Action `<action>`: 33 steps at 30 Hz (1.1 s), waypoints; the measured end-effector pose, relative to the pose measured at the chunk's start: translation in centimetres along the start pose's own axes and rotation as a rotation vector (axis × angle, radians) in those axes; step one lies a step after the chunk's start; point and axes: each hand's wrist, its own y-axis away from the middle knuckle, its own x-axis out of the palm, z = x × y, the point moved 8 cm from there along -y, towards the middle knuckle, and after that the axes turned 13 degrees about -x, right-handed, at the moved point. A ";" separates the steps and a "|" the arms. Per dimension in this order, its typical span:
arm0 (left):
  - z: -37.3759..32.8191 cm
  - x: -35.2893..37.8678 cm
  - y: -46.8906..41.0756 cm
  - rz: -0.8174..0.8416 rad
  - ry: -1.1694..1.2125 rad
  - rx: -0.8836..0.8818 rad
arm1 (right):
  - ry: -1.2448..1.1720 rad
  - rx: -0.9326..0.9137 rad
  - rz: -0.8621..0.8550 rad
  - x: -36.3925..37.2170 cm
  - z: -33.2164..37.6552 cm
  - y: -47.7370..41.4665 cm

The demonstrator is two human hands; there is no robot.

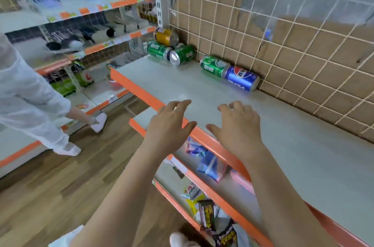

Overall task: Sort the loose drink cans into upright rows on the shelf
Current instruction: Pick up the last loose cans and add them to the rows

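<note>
Orange-edged shelf (141, 93), five cans lying loose at the back, both our hands empty.

We judge sorting not yet begun: left hand (170, 125) and right hand (238, 125) hover spread and released at frame centre. Gold can (165, 36) tops two green cans (158, 50) (182, 54) at upper centre; another green can (213, 66) touches the blue can (240, 78) against the wire grid (263, 44). Next we reach back; bare shelf between leaves ample room.

**Colours on the shelf**

Shelf (202, 93) pale grey, orange front edge (141, 93). Far left: gold can (165, 36) on two green cans (157, 50) (183, 54). Right: green can (213, 66), blue can (240, 78) with red-white-blue logo. White wire grid (283, 44) over brown backing.
</note>
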 end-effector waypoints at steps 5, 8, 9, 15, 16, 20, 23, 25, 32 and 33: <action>4.6 -1.9 -5.7 -0.008 -0.003 -0.015 | 0.013 -0.033 -0.014 1.2 3.7 -7.8; 7.6 -3.3 -10.3 -0.031 -0.064 -0.006 | -0.016 -0.048 -0.050 1.8 6.0 -13.8; 8.8 -3.9 -12.2 -0.028 -0.092 -0.007 | -0.044 -0.036 -0.061 2.0 6.6 -16.1; 14.2 -6.7 -21.6 0.031 -0.153 -0.006 | -0.090 0.026 -0.117 1.6 9.4 -26.5; 14.7 -7.1 -23.0 0.029 -0.138 -0.002 | -0.070 0.032 -0.116 1.5 9.8 -27.8; 15.5 -7.0 -28.0 0.081 -0.122 0.033 | -0.042 0.096 -0.107 1.4 9.9 -31.6; 15.4 -6.5 -32.4 0.107 -0.131 0.100 | -0.055 0.176 -0.098 2.2 9.0 -33.9; 15.5 -6.1 -35.6 0.124 -0.132 0.154 | -0.057 0.240 -0.104 2.6 8.3 -35.4; 15.8 -3.7 -44.7 0.298 -0.157 0.254 | -0.259 0.418 -0.186 4.3 6.4 -40.0; 15.8 -3.3 -45.5 0.323 -0.167 0.257 | -0.329 0.422 -0.221 4.5 6.1 -40.5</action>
